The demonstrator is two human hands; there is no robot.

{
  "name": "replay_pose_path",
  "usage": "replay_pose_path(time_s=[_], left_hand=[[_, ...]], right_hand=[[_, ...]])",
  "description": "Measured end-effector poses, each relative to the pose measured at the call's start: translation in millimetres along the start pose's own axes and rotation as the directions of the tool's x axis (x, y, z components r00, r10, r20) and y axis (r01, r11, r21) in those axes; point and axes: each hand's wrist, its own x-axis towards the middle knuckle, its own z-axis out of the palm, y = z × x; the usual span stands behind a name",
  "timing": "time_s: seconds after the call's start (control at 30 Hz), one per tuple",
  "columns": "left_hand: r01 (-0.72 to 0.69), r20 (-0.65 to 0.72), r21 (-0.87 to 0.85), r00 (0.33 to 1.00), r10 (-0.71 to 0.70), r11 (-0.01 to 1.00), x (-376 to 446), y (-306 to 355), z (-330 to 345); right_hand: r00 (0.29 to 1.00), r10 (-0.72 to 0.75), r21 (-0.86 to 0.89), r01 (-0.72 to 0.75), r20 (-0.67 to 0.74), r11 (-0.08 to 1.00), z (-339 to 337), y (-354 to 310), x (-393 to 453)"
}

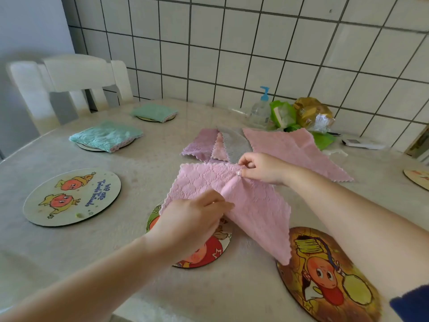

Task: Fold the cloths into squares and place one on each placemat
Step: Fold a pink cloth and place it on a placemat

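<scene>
White tiled wall backs a pale speckled table. At its middle a fluffy pink cloth with scalloped edges lies half lifted, draped over one round cartoon placemat and touching another. The left hand pinches its near fold; the right hand pinches its far corner. Bare tabletop lies left, around an uncovered placemat. Two folded green cloths sit on mats farther back.

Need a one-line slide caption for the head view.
Both hands, left and right, pinch a pink cloth mid-fold over a placemat; two mint cloths already sit folded on far mats.
</scene>
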Motion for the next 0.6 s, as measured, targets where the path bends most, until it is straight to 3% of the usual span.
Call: replay_pose_path(time_s=[0.1, 0.17, 0.27, 0.37, 0.47, 0.6], left_hand=[[0.121, -0.045, -0.166, 0.991, -0.13, 0.979, -6.7, 0.2, -13.9], [0.234, -0.019, -0.335, 0.967, -0.255, 0.913, -10.0, 2.7, -21.9], [0.418, 0.114, -0.587, 0.891, -0.44, 0.693, -12.5, 7.0, -28.7], [0.465, 0.192, -0.706, 0.852, -0.487, 0.535, -8.8, 3.6, -32.8], [0.459, 0.205, -0.686, 0.866, -0.456, 0.564, -1.9, -7.6, -40.3], [0.426, 0.213, -0.661, 0.896, -0.391, 0.618, 11.2, -20.3, -53.9]], right_hand=[[0.998, 0.014, 0.187, -0.026, 0.063, 0.982, -7.1, -3.2, -12.1], [0.995, 0.008, 0.301, -0.038, 0.103, 0.953, -9.3, -3.5, -19.7], [0.977, -0.014, 0.466, -0.088, 0.211, 0.88, -11.1, -5.7, -28.6], [0.951, -0.025, 0.538, -0.152, 0.308, 0.829, -13.1, -8.4, -34.8], [0.946, -0.022, 0.579, -0.179, 0.323, 0.795, -15.4, -5.9, -34.1], [0.982, -0.051, 0.69, -0.091, 0.184, 0.718, -18.9, -10.1, -40.0]])
